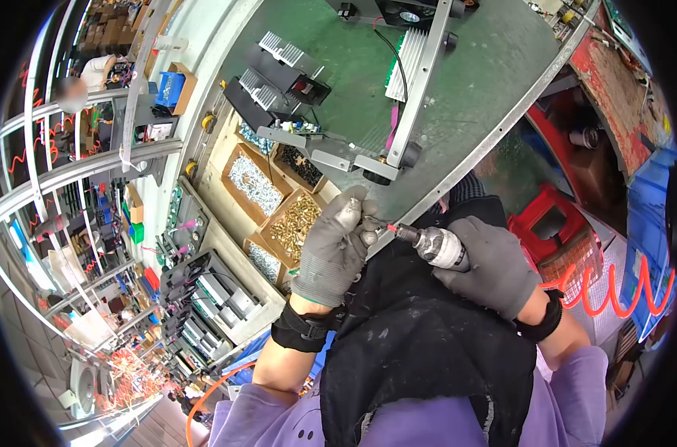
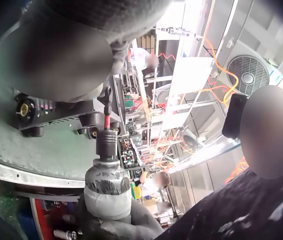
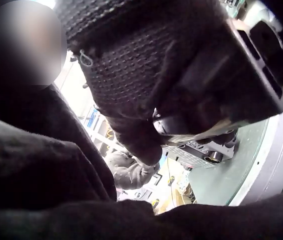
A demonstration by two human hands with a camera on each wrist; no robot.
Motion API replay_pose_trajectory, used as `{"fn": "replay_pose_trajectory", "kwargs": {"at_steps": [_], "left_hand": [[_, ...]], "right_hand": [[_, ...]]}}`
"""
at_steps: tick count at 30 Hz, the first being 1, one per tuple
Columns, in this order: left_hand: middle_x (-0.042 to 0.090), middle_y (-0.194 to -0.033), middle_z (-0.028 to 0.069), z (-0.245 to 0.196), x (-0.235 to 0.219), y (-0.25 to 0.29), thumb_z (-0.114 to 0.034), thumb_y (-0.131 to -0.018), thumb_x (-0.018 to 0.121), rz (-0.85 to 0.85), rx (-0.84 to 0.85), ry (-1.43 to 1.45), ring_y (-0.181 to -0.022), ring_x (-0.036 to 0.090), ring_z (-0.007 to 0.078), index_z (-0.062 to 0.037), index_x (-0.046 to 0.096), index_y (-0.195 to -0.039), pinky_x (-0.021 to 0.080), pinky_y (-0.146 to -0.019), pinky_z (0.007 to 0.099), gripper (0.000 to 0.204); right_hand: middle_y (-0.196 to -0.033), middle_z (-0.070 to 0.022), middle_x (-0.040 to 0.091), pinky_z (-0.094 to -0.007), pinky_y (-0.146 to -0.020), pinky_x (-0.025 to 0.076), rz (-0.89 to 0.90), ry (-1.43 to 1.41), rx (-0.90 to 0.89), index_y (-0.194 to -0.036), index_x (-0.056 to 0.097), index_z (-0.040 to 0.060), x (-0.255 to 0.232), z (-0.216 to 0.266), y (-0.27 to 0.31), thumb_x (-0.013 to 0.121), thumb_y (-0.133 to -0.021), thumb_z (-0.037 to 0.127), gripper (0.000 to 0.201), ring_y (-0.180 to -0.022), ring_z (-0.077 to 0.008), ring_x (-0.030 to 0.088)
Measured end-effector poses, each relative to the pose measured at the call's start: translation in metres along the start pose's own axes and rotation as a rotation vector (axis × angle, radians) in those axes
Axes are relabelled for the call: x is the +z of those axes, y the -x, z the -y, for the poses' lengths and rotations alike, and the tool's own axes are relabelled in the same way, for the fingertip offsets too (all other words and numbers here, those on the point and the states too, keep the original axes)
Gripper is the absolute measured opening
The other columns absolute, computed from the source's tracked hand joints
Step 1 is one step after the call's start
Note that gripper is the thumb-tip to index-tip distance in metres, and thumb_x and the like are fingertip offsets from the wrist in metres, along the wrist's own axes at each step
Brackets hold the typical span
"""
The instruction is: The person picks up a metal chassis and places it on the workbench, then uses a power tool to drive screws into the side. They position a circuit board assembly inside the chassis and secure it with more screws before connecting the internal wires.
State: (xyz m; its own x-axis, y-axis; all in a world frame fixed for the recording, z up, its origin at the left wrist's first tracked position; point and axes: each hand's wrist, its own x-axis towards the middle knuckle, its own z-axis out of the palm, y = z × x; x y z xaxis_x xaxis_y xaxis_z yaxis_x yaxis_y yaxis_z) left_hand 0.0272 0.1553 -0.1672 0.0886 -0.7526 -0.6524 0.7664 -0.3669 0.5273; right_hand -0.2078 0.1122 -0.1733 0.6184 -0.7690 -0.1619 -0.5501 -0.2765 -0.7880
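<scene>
My right hand [image 1: 491, 264], in a grey glove, grips a power screwdriver [image 1: 443, 248] wrapped in white tape. Its bit [image 1: 392, 228], with a red collar, points left toward my left hand [image 1: 331, 249], also gloved. The left fingers are bent, with the fingertips right at the bit's end; I cannot tell what lies between them. In the left wrist view the screwdriver [image 2: 108, 187] stands upright with its dark bit [image 2: 108, 102] close under the left glove. Just beyond the hands, a metal frame [image 1: 416, 112] with black round feet lies on the green table [image 1: 472, 97].
Left of the table, cardboard bins hold brass-coloured screws [image 1: 297, 227], silver screws [image 1: 252, 182] and black parts [image 1: 301, 165]. Finned heat-sink units [image 1: 279, 74] stand at the table's back left. A red coiled hose [image 1: 614, 298] and a red stool [image 1: 551, 223] are on the right.
</scene>
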Motion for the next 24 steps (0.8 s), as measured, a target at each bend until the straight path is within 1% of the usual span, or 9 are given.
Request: {"fn": "replay_pose_trajectory", "kwargs": {"at_steps": [3,5,6,8,12,18,20,22,24], "left_hand": [[0.065,-0.096,0.0113,0.004,0.003,0.0,-0.017,-0.1,0.052,-0.032,0.027,-0.059,-0.075,0.06,0.0125,0.0029,0.052,-0.125,0.049,-0.065,0.0229,0.032],[0.066,-0.089,0.011,0.005,-0.002,-0.001,-0.018,-0.101,0.05,-0.059,0.122,-0.245,-0.068,0.057,0.0098,0.0036,0.051,-0.127,0.047,-0.059,0.0213,0.034],[0.066,-0.089,0.011,0.006,0.0,-0.001,-0.018,-0.101,0.05,-0.06,0.121,-0.246,-0.068,0.057,0.0098,0.0036,0.051,-0.127,0.047,-0.059,0.0213,0.034],[0.066,-0.083,0.0113,0.008,0.008,0.0,-0.016,-0.1,0.05,-0.219,0.193,-0.539,-0.062,0.053,0.0074,0.0044,0.051,-0.126,0.045,-0.055,0.0201,0.033],[0.067,-0.081,0.0116,0.013,0.015,0.001,-0.014,-0.099,0.051,-0.253,0.212,-0.599,-0.059,0.053,0.0068,0.005,0.051,-0.125,0.044,-0.053,0.0201,0.032],[0.068,-0.085,0.0132,0.018,0.022,0.003,-0.012,-0.099,0.052,-0.28,0.264,-0.689,-0.062,0.055,0.0069,0.0058,0.053,-0.123,0.046,-0.055,0.0199,0.031],[0.068,-0.089,0.0144,0.02,0.02,0.001,-0.012,-0.099,0.052,-0.265,0.254,-0.559,-0.064,0.056,0.0078,0.0058,0.053,-0.124,0.048,-0.057,0.0204,0.031],[0.068,-0.09,0.0145,0.023,0.018,-0.002,-0.015,-0.099,0.052,-0.246,0.278,-0.572,-0.063,0.056,0.0085,0.0043,0.051,-0.126,0.047,-0.056,0.0212,0.034],[0.067,-0.091,0.0146,0.026,0.019,-0.003,-0.018,-0.099,0.053,-0.226,0.303,-0.586,-0.063,0.056,0.0093,0.0029,0.049,-0.129,0.046,-0.056,0.022,0.037]], "right_hand": [[-0.079,-0.0093,0.056,-0.0408,-0.061,0.047,0.001,0.018,-0.01,-0.093,0.056,0.0082,0.001,0.0,0.002,0.079,-0.065,0.029,0.042,-0.071,-0.0292,0.061],[-0.08,-0.0094,0.057,-0.0411,-0.061,0.047,0.02,0.02,-0.006,-0.094,0.055,0.0081,0.0,0.001,0.003,0.079,-0.065,0.03,0.043,-0.072,-0.0292,0.061],[-0.08,-0.0095,0.057,-0.0413,-0.062,0.047,0.04,0.022,-0.002,-0.094,0.055,0.0081,-0.001,0.001,0.003,0.079,-0.066,0.03,0.044,-0.072,-0.0292,0.061],[-0.081,-0.0097,0.057,-0.0415,-0.062,0.047,0.042,0.034,0.009,-0.095,0.055,0.008,0.0,0.001,0.005,0.078,-0.066,0.031,0.044,-0.072,-0.0293,0.061],[-0.081,-0.0099,0.057,-0.0414,-0.062,0.047,0.055,0.107,0.022,-0.096,0.054,0.0079,-0.002,0.002,0.007,0.078,-0.067,0.031,0.044,-0.073,-0.0291,0.061],[-0.081,-0.0094,0.057,-0.0412,-0.063,0.047,0.022,0.188,0.041,-0.097,0.055,0.0079,-0.001,0.005,0.012,0.078,-0.067,0.031,0.045,-0.072,-0.0284,0.061],[-0.082,-0.0098,0.057,-0.0416,-0.063,0.047,0.003,0.194,0.043,-0.098,0.055,0.0076,0.0,0.004,0.014,0.077,-0.067,0.032,0.045,-0.073,-0.029,0.061],[-0.082,-0.0102,0.057,-0.0421,-0.064,0.047,-0.014,0.201,0.044,-0.098,0.055,0.0073,-0.001,0.003,0.015,0.077,-0.068,0.033,0.045,-0.073,-0.0296,0.062],[-0.084,-0.012,0.06,-0.0422,-0.067,0.048,0.129,0.029,0.163,-0.098,0.056,0.0077,-0.006,0.002,0.015,0.076,-0.07,0.034,0.044,-0.077,-0.0311,0.064]]}}
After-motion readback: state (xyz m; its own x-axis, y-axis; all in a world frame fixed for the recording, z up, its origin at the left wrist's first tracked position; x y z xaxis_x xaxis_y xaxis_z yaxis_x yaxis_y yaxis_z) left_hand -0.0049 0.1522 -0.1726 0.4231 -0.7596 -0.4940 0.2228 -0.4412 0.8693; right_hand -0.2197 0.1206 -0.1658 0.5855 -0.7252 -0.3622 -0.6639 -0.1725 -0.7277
